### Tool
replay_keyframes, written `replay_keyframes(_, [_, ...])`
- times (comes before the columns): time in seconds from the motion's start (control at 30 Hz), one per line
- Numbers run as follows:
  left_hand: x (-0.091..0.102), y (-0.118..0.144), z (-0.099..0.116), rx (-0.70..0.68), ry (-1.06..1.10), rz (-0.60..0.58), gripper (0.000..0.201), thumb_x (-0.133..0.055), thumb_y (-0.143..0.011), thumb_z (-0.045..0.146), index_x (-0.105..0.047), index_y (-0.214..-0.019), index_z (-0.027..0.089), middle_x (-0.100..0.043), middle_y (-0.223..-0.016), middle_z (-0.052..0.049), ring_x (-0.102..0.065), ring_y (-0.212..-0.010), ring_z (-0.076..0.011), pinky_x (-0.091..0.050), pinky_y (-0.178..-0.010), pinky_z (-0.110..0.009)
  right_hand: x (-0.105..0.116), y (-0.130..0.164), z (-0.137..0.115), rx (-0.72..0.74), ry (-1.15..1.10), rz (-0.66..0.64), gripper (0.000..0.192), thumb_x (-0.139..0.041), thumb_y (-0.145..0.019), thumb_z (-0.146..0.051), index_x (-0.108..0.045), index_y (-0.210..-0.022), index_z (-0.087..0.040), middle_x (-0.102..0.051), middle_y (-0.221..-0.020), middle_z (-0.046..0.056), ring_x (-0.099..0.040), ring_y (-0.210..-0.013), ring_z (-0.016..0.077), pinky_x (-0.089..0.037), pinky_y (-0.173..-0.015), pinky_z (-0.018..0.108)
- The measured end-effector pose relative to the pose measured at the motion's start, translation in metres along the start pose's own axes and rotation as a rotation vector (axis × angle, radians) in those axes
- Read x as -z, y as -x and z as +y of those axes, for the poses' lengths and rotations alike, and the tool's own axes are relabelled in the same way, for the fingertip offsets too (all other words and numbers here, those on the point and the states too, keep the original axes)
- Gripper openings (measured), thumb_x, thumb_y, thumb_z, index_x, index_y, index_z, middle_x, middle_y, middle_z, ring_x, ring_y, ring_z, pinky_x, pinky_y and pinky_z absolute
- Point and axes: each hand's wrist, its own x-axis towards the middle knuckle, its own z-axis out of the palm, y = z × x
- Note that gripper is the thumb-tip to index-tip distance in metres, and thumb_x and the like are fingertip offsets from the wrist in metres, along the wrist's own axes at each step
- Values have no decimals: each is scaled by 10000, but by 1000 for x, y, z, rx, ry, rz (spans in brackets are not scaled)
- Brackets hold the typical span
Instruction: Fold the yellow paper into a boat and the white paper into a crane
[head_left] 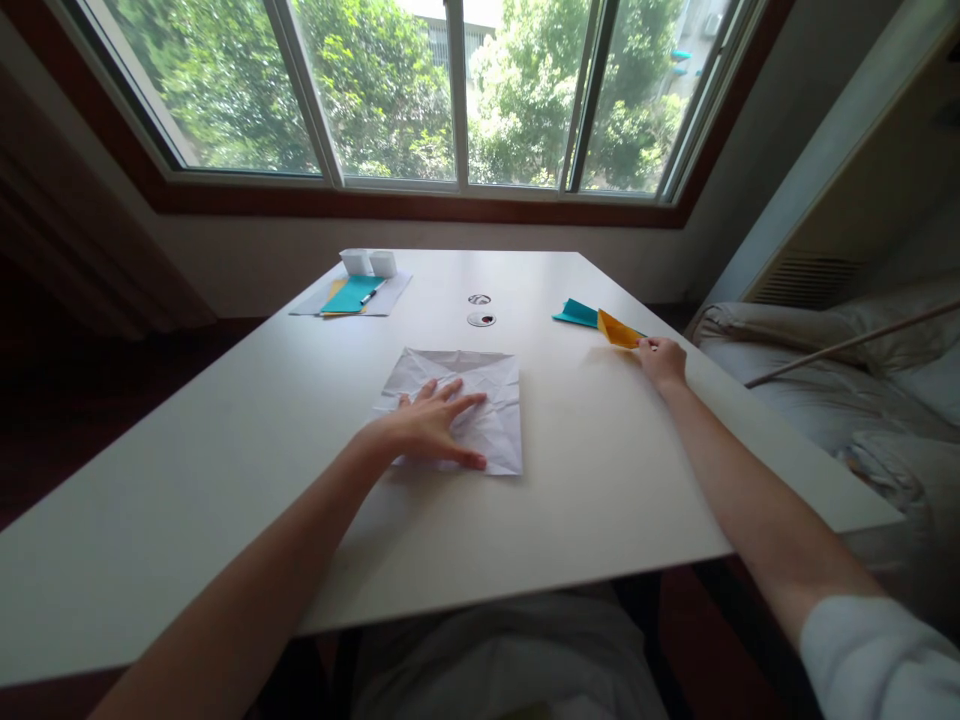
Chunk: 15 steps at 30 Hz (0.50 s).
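Observation:
A creased sheet of white paper lies on the white table in front of me. My left hand rests flat on it with the fingers spread. At the right side of the table my right hand pinches one end of a folded yellow paper. The folded shape looks like a paper plane, though its exact form is hard to make out. Just left of it, partly behind it, is a folded teal paper.
Toward the far left of the table are white paper boxes, teal paper over yellow and white sheets, and a pen. Two round inserts sit in the tabletop. A covered sofa stands at the right.

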Motion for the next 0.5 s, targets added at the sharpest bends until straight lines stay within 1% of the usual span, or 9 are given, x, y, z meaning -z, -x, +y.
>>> replay_keyframes(0.07, [1, -1, -3, 37, 9, 16, 1041, -594, -490, 773, -211, -1396, 430, -40, -1532, -55, 11, -1345, -467, -131, -962, -710, 5, 4, -8, 25, -7, 10, 362, -445, -809, -288, -697, -945, -66, -687, -915, 191, -613, -823, 260, -443, -753, 345])
replay_keyframes(0.13, [1, -2, -9, 71, 11, 31, 1042, -584, -489, 782, -212, -1396, 428, -52, -1531, -56, 4, -1344, -471, -158, -957, -707, 8, 11, -21, 83, -26, 1, 363, -446, -815, -303, -696, -943, -72, -691, -880, 172, -615, -788, 242, -447, -747, 339])
replay_keyframes(0.2, [2, -3, -16, 97, 0, 37, 1043, -572, -489, 791, -209, -1397, 428, -65, -1530, -57, 0, -1345, -469, -170, -958, -701, 11, 22, -36, 165, -52, -21, 359, -458, -819, -328, -694, -939, -86, -692, -880, 144, -613, -763, 216, -452, -745, 323])
replay_keyframes(0.27, [2, -4, -20, 98, -20, 64, 1020, -558, -508, 793, -220, -1396, 423, -85, -1528, -55, 2, -1349, -461, -145, -970, -698, 12, 38, -55, 256, -78, -54, 324, -477, -815, -337, -699, -903, -116, -691, -888, 107, -606, -739, 187, -457, -738, 298])
replay_keyframes(0.3, [3, -4, -20, 83, -25, 103, 989, -545, -535, 788, -242, -1396, 405, -110, -1525, -59, -5, -1353, -449, -129, -985, -687, 13, 48, -65, 317, -97, -73, 313, -474, -821, -337, -697, -895, -129, -686, -903, 92, -602, -733, 175, -461, -732, 287])
replay_keyframes(0.37, [4, -4, -15, 16, 4, 235, 902, -507, -623, 755, -307, -1390, 323, -206, -1500, -87, -74, -1364, -404, -132, -1037, -622, 16, 69, -85, 520, -174, -124, 314, -458, -839, -331, -687, -908, -129, -672, -918, 84, -590, -693, 158, -470, -695, 279])
replay_keyframes(0.43, [6, -4, -4, -80, 119, 393, 807, -479, -714, 686, -368, -1360, 214, -348, -1427, -127, -230, -1339, -335, -222, -1070, -498, 21, 90, -103, 624, -244, -152, 308, -449, -853, -326, -678, -935, -137, -656, -962, 74, -585, -670, 137, -478, -670, 262])
replay_keyframes(0.5, [6, -5, 9, -176, 337, 483, 724, -505, -754, 603, -374, -1335, 192, -414, -1375, -124, -377, -1264, -283, -346, -1021, -420, 27, 109, -117, 677, -283, -158, 306, -429, -874, -318, -673, -958, -154, -645, -996, 65, -595, -703, 132, -481, -660, 247])
